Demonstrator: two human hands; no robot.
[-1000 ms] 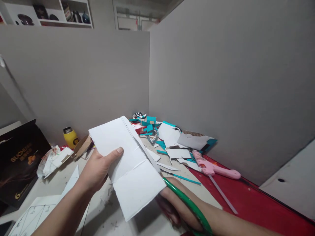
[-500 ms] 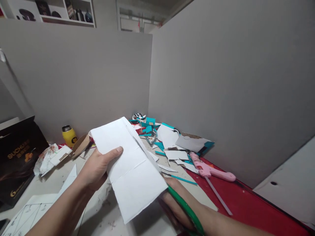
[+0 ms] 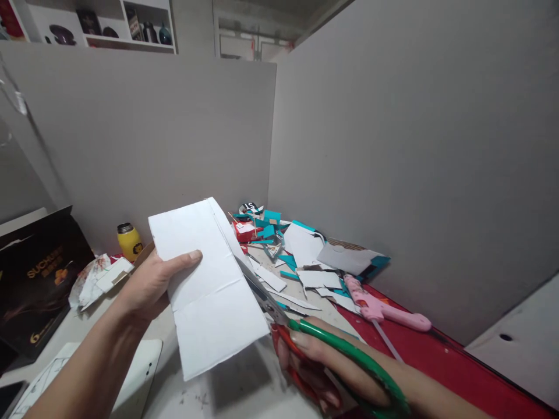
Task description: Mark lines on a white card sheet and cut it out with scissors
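My left hand (image 3: 151, 285) grips a white creased cardboard sheet (image 3: 205, 285) by its left edge, thumb on top, and holds it tilted above the desk. My right hand (image 3: 323, 372) is closed round the green and red handles of a pair of scissors (image 3: 279, 311). The blades run along the sheet's right edge, and a narrow strip is parting from it there.
Teal and white paper scraps (image 3: 283, 244) lie piled in the desk's far corner. A pink glue gun (image 3: 379, 305) rests on the red mat at right. A yellow flask (image 3: 129, 240), a black box (image 3: 35, 279) and crumpled paper stand at left. Grey partitions close the back and right.
The sheet has shifted left and slightly up. The scissors' blades have come out from under its right edge and now show, with my right hand more in view.
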